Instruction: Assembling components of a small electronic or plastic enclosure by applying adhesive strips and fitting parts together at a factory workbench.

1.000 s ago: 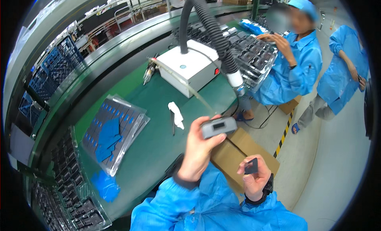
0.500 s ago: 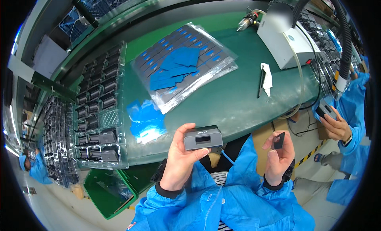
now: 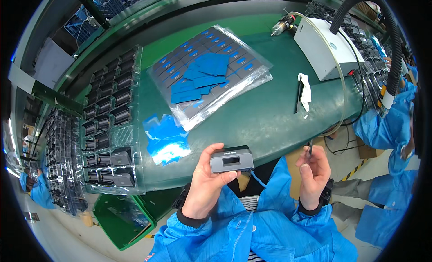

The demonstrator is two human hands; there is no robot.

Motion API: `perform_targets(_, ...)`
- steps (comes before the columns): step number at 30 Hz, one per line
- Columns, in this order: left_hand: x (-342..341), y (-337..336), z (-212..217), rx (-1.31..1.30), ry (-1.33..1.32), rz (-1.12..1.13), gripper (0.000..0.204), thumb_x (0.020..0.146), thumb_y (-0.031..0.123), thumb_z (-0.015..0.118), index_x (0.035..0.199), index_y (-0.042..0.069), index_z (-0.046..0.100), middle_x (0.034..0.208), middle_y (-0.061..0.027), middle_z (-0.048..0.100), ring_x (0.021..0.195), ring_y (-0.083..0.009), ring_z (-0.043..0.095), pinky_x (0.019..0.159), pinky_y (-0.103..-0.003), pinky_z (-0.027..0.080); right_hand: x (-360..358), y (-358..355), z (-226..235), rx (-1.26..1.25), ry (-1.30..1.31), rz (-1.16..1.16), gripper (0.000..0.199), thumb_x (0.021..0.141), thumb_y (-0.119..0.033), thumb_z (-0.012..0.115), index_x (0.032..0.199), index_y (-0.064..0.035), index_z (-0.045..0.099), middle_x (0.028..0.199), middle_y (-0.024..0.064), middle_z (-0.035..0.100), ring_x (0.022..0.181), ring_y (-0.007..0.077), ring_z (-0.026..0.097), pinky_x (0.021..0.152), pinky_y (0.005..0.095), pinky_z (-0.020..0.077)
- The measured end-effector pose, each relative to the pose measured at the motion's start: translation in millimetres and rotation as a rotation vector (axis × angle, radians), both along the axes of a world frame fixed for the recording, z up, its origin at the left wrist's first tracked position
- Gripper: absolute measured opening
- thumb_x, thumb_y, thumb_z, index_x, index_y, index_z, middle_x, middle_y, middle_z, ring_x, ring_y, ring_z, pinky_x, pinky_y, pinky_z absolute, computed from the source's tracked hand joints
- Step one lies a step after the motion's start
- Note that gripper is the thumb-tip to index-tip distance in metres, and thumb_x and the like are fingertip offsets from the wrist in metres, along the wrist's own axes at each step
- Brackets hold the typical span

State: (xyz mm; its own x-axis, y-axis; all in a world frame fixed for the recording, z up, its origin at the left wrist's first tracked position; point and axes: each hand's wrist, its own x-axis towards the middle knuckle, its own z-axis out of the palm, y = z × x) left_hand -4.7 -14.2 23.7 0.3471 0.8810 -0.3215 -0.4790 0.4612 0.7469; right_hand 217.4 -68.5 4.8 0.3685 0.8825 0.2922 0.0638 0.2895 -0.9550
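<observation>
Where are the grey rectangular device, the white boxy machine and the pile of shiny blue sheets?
Grey rectangular device [image 3: 231,161]: head view, window on its front.
White boxy machine [image 3: 343,51]: head view, top panel.
Pile of shiny blue sheets [image 3: 166,138]: head view, its middle.

The dark flat piece [image 3: 309,149] in the right hand [image 3: 314,177] has turned — broad face visible before; nearly edge-on now.

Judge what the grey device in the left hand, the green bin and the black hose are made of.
Grey device: probably matte plastic or coated metal, from its even, soft sheen. Green bin: likely moulded plastic, smooth and uniformly coloured. Black hose: seemingly flexible plastic or rubber, given ribs and curve.
</observation>
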Motion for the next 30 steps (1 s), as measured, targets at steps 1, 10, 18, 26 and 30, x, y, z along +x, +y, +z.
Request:
perform_targets(1, -0.1, 0.2, -0.4, 0.002, 0.004, -0.003, 0.062, 0.075, -0.01, 0.063, 0.127, 0.008, 0.035, 0.108, -0.0115, 0.056, 0.096, -0.0197, 0.058, 0.083, -0.031, 0.049, 1.6, -0.2, -0.9, 0.0, -0.014, 0.001, 0.032, 0.078, -0.007, 0.062, 0.105, 0.0046, 0.053, 0.099, 0.0099, 0.049, 0.081, 0.0139, 0.05, 0.073, 0.0257, 0.043)
perform_targets(10, 0.9, -0.5, -1.3, 0.001, -0.001, 0.001, 0.061, 0.074, -0.008, 0.064, 0.125, 0.008, 0.036, 0.108, -0.0113, 0.056, 0.094, -0.0194, 0.058, 0.083, -0.031, 0.048, -5.2, 4.4, 6.2, 0.076, 0.055, 0.038, 0.034, 0.077, -0.002, 0.065, 0.109, 0.0051, 0.054, 0.1, 0.0104, 0.051, 0.082, 0.0152, 0.056, 0.071, 0.0265, 0.047)
perform_targets(18, 6.2, -3.8, -5.7, 0.096, 0.108, -0.014, 0.062, 0.074, -0.012, 0.06, 0.126, 0.01, 0.035, 0.113, -0.0085, 0.053, 0.105, -0.0172, 0.054, 0.088, -0.031, 0.047, -24.5, 18.1, 32.9, 0.043, -0.508, 0.251, 0.037, 0.067, 0.004, 0.071, 0.103, 0.0008, 0.062, 0.088, 0.0111, 0.055, 0.072, 0.0177, 0.058, 0.063, 0.0268, 0.048)
perform_targets(26, 6.0, -4.9, -5.8, 0.166, 0.16, -0.042, 0.063, 0.073, -0.012, 0.062, 0.126, 0.01, 0.035, 0.112, -0.0071, 0.052, 0.105, -0.0168, 0.053, 0.09, -0.03, 0.045, -36.7, 25.8, 30.3, 0.031, -0.599, 0.34, 0.035, 0.068, -0.001, 0.072, 0.102, -0.0004, 0.061, 0.087, 0.0117, 0.054, 0.069, 0.0211, 0.056, 0.058, 0.0288, 0.0473)
perform_targets(30, 5.9, -4.3, -5.9, 0.157, 0.146, -0.054, 0.061, 0.075, -0.01, 0.063, 0.125, 0.01, 0.034, 0.112, -0.0074, 0.051, 0.105, -0.0164, 0.052, 0.089, -0.029, 0.046, -36.1, 28.3, 31.9, 0.037, -0.624, 0.34, 0.035, 0.068, -0.001, 0.072, 0.101, -0.0004, 0.061, 0.086, 0.0119, 0.054, 0.069, 0.0221, 0.056, 0.057, 0.0296, 0.0473)
